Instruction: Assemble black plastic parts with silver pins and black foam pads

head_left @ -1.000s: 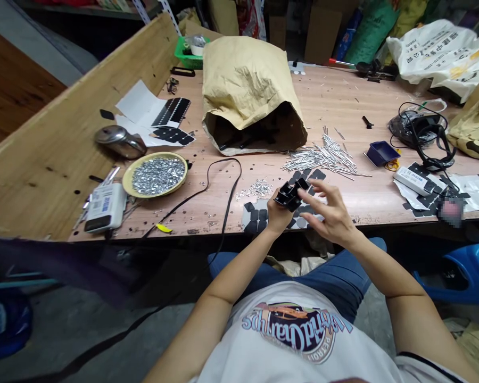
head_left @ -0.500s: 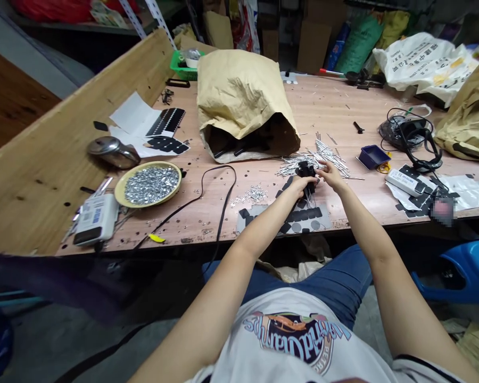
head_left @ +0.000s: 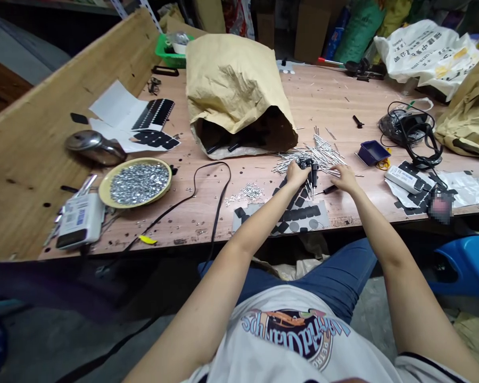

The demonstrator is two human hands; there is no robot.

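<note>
My left hand (head_left: 298, 174) is closed on a small bundle of black plastic parts (head_left: 313, 174), with thin metal rods pointing down from it. To the right of it, my right hand (head_left: 346, 179) is low over the table, its thumb and fingers at the end of a slim black piece (head_left: 329, 189). How firmly the fingers grip this piece is partly hidden. Behind both hands lies a loose heap of thin metal rods (head_left: 323, 150). A grey sheet with black pads (head_left: 303, 214) lies under and in front of the left hand.
A brown paper sack (head_left: 235, 85) opens toward me, black parts inside. Small metal pieces (head_left: 249, 192) lie left of the hands, near a black cord (head_left: 217, 213). Farther left is a yellow bowl (head_left: 165, 189) full of metal pieces. A dark blue tray (head_left: 372, 153) stands right.
My right hand has moved right, away from the black bundle, and a slim black piece now shows at its fingers. My left hand stays on the bundle. The view has shifted slightly.
</note>
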